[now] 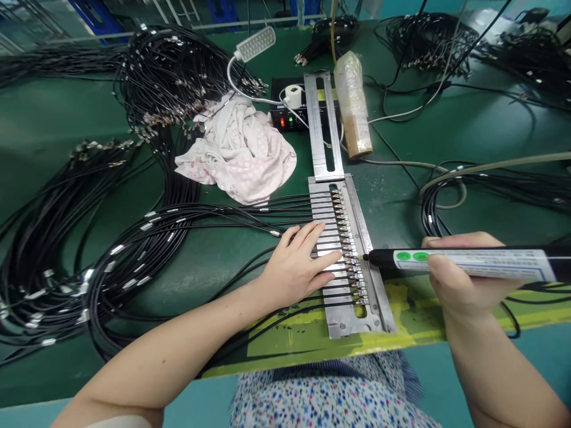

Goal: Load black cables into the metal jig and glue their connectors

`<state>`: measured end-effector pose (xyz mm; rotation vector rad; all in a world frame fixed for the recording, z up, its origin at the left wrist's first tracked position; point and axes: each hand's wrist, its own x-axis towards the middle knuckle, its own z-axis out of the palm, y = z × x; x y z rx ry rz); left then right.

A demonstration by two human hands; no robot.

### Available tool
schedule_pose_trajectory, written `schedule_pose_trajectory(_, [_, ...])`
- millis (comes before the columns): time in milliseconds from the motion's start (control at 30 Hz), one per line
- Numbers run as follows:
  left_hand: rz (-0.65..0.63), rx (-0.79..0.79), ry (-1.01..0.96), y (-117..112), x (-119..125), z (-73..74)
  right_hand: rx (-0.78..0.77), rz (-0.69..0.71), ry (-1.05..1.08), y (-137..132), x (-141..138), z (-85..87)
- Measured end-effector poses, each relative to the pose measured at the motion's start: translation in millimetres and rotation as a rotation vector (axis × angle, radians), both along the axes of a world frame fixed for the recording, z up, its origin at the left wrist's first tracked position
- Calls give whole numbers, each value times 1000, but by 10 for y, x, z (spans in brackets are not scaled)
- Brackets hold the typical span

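A metal fixture plate point(332, 324) lies at the table's front, with several black cables point(285, 204) set side by side across it. Their stripped ends and small connectors point(345, 233) form a column along the plate. My left hand point(297, 261) rests flat over the cables on the plate, fingers spread, the index fingertip near the connector column. In my right hand point(464, 279) is a thick black pen point(482, 263) with a white label and green stickers. Its narrow tip points left and is at the connectors, just right of my left fingers; whether it touches is hard to see.
Coiled cable bundles point(147, 238) cover the left side, more point(173, 71) behind. A crumpled cloth point(250, 148), a black box point(289, 119) with lit switches, a gooseneck lamp point(256, 44) and a wrapped roll point(352, 101) stand beyond the plate. Cables point(432, 208) lie at right.
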<state>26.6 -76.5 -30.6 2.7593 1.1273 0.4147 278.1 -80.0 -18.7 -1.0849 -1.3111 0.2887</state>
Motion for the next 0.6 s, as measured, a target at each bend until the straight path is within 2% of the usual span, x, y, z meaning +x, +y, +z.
schedule_pose_trajectory(533, [-1,-7,-2,-2,5,4,-14,-51,-19,-2,-52,40])
schedule_pose_trajectory(600, [-3,-5,-6,-2,4,-1,-59,-84,-62,-5,-38,51])
